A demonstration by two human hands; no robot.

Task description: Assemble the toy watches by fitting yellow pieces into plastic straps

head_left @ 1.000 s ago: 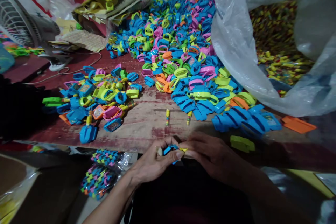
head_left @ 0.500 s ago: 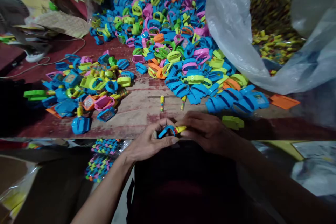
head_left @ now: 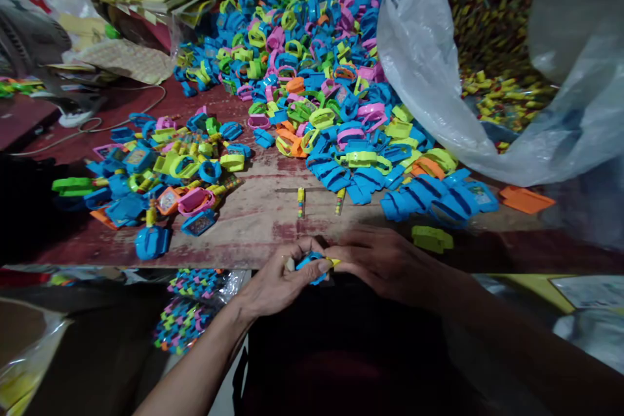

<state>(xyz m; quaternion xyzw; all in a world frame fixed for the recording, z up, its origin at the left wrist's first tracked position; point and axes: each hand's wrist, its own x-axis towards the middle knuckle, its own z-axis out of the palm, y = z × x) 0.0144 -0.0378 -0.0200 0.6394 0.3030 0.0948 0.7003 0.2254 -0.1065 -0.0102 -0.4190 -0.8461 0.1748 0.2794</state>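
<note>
My left hand (head_left: 277, 283) is closed on a blue plastic toy watch (head_left: 311, 262), its thumb laid across the front. My right hand (head_left: 383, 259) pinches a small yellow-ended candy tube (head_left: 335, 262) against the right side of the watch; fingers hide most of the tube. Both hands meet at the table's front edge. Just beyond them, two tubes of coloured beads with yellow ends, a left tube (head_left: 301, 203) and a right tube (head_left: 340, 201), lie apart on the wood. A yellow-green toy watch (head_left: 432, 239) lies to the right of my right hand.
A large heap of coloured toy watches (head_left: 297, 71) covers the back of the table (head_left: 263, 208). At left sits a smaller pile (head_left: 160, 169) with tubes among the watches. A plastic bag (head_left: 414, 45) at right holds many yellow-ended tubes. An orange piece (head_left: 526, 199) lies nearby.
The blue watch has turned in my left hand, and my left thumb now covers its front. Less of the yellow tube end shows. The view has tilted slightly.
</note>
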